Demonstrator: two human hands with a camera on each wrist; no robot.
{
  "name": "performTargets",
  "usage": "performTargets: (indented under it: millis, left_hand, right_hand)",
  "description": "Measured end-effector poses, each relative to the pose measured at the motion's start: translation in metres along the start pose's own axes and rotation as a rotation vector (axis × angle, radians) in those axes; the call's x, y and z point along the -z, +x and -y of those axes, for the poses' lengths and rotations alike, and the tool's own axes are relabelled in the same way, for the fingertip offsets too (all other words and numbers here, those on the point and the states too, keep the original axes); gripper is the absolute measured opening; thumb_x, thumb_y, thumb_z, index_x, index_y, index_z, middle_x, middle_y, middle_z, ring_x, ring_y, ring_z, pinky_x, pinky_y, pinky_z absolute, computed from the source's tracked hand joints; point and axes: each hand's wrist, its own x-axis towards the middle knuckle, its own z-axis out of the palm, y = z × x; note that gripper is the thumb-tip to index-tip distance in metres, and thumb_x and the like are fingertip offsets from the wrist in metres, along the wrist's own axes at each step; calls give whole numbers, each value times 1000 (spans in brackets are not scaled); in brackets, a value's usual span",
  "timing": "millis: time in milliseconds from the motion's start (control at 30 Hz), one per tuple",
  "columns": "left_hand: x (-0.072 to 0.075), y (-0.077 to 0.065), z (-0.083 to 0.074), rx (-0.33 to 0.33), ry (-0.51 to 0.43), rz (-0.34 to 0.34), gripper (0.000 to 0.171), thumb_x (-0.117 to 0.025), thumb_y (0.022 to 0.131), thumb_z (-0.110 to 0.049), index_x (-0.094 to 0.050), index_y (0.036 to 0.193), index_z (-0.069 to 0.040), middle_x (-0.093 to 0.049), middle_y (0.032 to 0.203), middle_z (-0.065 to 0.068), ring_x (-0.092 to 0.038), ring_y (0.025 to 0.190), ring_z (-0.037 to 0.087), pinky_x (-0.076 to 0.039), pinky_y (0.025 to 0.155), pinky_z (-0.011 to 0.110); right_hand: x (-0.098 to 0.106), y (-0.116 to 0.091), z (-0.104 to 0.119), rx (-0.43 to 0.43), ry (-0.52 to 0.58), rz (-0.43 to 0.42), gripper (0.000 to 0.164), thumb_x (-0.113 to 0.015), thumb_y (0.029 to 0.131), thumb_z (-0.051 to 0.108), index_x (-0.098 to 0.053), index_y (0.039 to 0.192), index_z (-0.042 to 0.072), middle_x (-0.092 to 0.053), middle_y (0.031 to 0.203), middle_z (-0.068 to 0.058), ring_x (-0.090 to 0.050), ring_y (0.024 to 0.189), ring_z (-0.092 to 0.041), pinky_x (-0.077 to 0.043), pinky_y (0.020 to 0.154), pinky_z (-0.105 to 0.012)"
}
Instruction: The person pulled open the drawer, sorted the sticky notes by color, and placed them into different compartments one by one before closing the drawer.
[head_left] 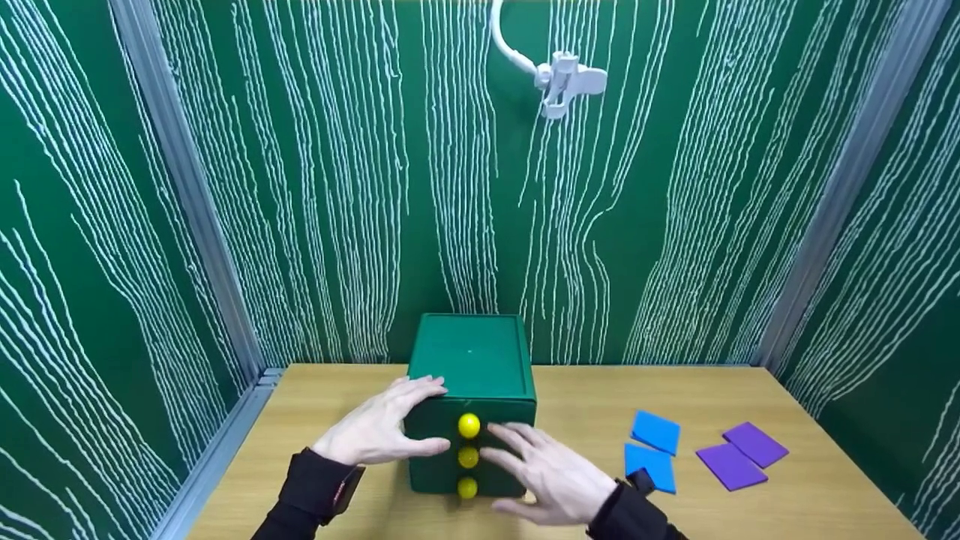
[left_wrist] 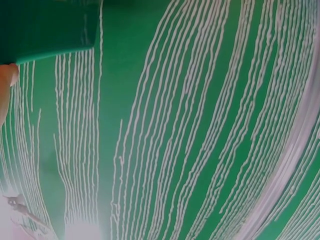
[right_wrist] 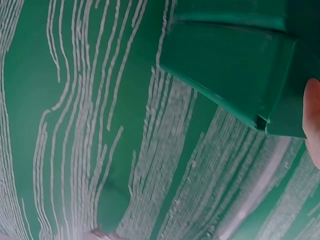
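Note:
A green box point(head_left: 472, 352) with a small drawer-cabinet look stands on the table, three round yellow knobs point(head_left: 469, 426) in a column down its front. My left hand point(head_left: 379, 427) lies at the box's front left, fingers extended over the top edge and thumb stretched across the front toward the knobs. To the right of the knobs, my right hand point(head_left: 551, 472) has its fingers spread, index and middle fingertips close by the upper two. In the right wrist view, one fingertip point(right_wrist: 312, 120) overlaps the box's front corner point(right_wrist: 267, 122). The left wrist view shows a fingertip point(left_wrist: 9, 75) at the box edge point(left_wrist: 55, 54).
Two blue square pieces point(head_left: 656, 431) and two purple ones point(head_left: 742, 456) lie right of the box on the wooden table point(head_left: 337, 386). Green walls point(head_left: 360, 187) with white wavy lines enclose the back and sides. A white clamp on a bent arm point(head_left: 562, 82) hangs above.

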Motion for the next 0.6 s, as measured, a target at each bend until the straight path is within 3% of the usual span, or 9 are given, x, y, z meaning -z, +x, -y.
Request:
performTargets:
  millis: [200, 367, 600]
  left_hand:
    - [-1, 0, -2, 12, -10, 1, 77, -58, 77, -68, -43, 140, -27, -36, 151, -5, -27, 143, 28, -25, 114, 53]
    - [-4, -2, 0, 7, 0, -28, 78, -58, 77, -69, -43, 140, -26, -38, 150, -6, -29, 142, 27, -27, 112, 53]
    - [-8, 0, 3, -40, 37, -61, 74, -56, 81, -66, -44, 140, -23, -40, 149, -5, -32, 141, 20, -25, 115, 48]
  right_hand:
    - [-9, 4, -7, -7, 36, -68, 56, -52, 90, 55, -52, 130, 16, -53, 136, -8, -52, 117, -21, -50, 93, -36]
    - [-23, 3, -2, -11, 100, -4, 58, -51, 91, 54, -49, 133, 15, -55, 134, -8, -54, 116, -23, -51, 92, -40]
    - [-43, 4, 5, -67, 160, 81, 72, -43, 91, 60, -34, 143, 11, -49, 140, -7, -54, 118, -23, -50, 94, -41]
